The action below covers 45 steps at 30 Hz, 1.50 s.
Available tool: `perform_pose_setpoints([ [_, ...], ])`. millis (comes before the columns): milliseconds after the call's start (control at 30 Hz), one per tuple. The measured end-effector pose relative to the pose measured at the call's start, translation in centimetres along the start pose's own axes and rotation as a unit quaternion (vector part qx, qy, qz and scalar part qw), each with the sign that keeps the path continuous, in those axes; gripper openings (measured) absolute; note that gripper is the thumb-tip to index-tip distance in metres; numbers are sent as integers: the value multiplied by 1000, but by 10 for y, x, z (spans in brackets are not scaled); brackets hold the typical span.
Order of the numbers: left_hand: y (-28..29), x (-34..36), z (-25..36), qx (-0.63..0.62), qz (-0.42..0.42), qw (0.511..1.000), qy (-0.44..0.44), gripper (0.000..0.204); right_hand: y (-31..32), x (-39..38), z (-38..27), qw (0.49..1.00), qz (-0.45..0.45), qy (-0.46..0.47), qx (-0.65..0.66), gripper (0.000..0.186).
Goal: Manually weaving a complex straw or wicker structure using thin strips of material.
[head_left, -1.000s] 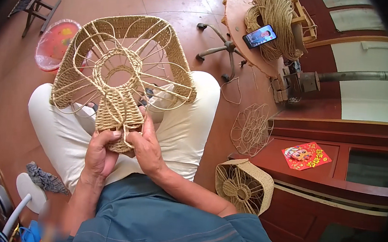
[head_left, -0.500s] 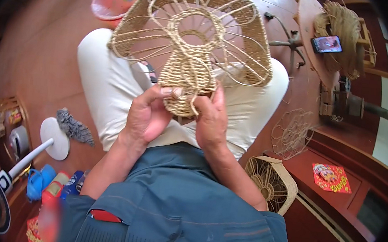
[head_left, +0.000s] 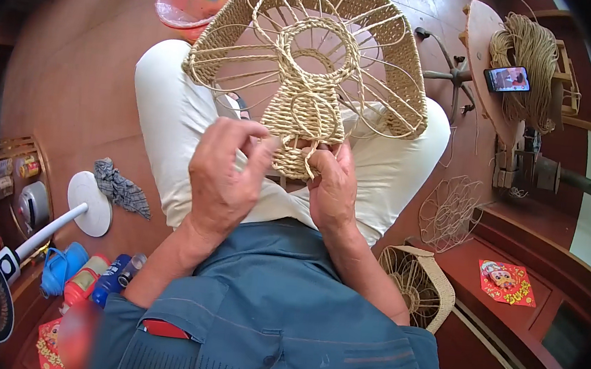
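Observation:
Over my lap rests a straw-coloured woven basket (head_left: 303,103) with an open frame of spokes and loops, a braided ring and a densely woven panel narrowing toward me. My right hand (head_left: 333,188) grips the lower right edge of that panel, thumb in front and the other fingers partly hidden behind. At the panel's lower left edge, my left hand (head_left: 225,178) has its thumb and forefinger drawn together in a pinch. Whatever lies between those fingertips is too small to make out. A loose cord end (head_left: 309,163) hangs by my right thumb.
Right of me, a round board (head_left: 477,38) bears a cord bundle (head_left: 524,64) and a phone (head_left: 508,79). A second woven basket (head_left: 435,287) and a tangled wire frame (head_left: 449,213) lie lower right. On the left are a white fan (head_left: 91,204), a cloth (head_left: 121,185) and bottles (head_left: 112,279).
My left hand has let go of the panel's left edge and risen slightly, its fingers now bent into a pinch. My right hand keeps its hold. The whole view has shifted a little.

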<state>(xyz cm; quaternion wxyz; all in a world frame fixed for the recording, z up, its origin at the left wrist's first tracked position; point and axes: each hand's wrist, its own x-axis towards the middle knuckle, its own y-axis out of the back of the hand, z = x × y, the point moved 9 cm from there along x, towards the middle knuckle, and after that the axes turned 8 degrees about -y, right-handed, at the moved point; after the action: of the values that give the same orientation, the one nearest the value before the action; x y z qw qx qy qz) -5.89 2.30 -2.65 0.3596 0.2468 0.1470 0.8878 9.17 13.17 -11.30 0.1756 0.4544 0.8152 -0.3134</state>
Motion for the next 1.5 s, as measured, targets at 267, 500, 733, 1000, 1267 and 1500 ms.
perform_pose_setpoints([
  [267,-25,7,6,88,-72,992,-49,15,3,2,7,999,-12,-17,36,45],
  [500,-15,5,15,71,-52,991,-100,20,-5,-6,-11,997,-30,65,-15,49],
  [733,-21,5,20,92,-67,988,-107,29,3,-3,-4,997,-22,56,-52,50],
  [1000,-22,5,30,99,-64,984,-135,26,4,-4,-5,995,-11,63,-80,49],
  [1267,-22,1,33,76,-54,987,-131,30,1,-4,-6,996,-39,73,-37,53],
  [1500,-26,9,32,101,-112,982,-112,34,1,-4,-4,997,-38,52,-38,50],
])
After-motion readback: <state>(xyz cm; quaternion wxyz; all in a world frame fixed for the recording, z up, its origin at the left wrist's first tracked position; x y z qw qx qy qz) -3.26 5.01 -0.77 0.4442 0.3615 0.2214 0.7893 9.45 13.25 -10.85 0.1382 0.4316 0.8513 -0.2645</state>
